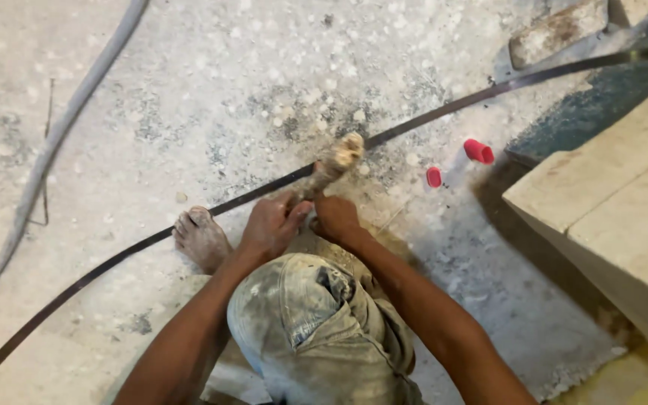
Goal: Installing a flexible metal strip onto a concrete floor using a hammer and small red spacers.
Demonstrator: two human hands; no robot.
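Note:
My left hand [270, 225] grips the lower part of a plaster-crusted wooden tool handle [333, 163] that points up and away from me. Close beside it on the right, my right hand [335, 218] is closed low on the same handle, near my raised knee in dusty grey trousers [309, 315]. A long dark metal strip [444, 111] runs diagonally over the concrete floor and passes right under the handle and both hands. My bare foot [200, 238] rests on the floor just left of the left hand, beside the strip.
A grey hose [54, 135] curves along the left side. A clear bottle with a red cap [459, 161] lies right of the handle. Pale stone slabs [616, 195] are stacked at the right, with a dark green surface [609, 97] behind them.

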